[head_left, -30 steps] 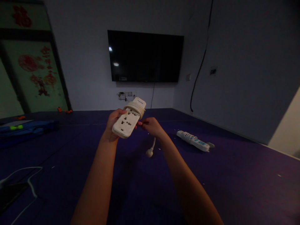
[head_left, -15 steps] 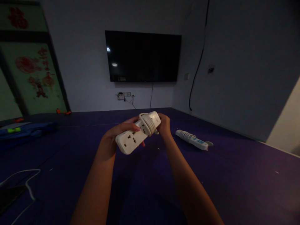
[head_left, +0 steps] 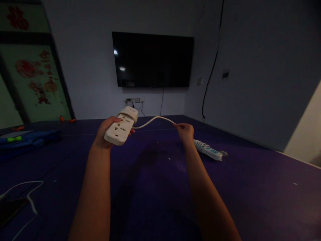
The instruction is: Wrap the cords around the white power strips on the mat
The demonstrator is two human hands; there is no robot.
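A white power strip (head_left: 121, 130) is gripped in my left hand (head_left: 105, 130), thumb on its socket face and fingers underneath. Some of its cord stays wound around the far end. From there a loose length of white power cord (head_left: 155, 117) arcs across to my right hand (head_left: 185, 131), where finger and thumb pinch it. The cord's plug does not show. Just beyond my right wrist, a second power strip (head_left: 213, 153) with blue markings lies on the floor, its own cord coiled around it and partly hidden by my arm.
The floor (head_left: 155, 194) is dark purple, with small white scraps on it. A white cable (head_left: 30, 197) curls at the lower left beside a dark flat object. Blue cloth (head_left: 37, 138) lies at the left. A television (head_left: 154, 60) hangs on the far wall, and a black cable (head_left: 210, 77) dangles at right.
My left hand has moved left with the power strip. My right hand has moved right, away from it, drawing out a length of cord; fewer turns remain wound.
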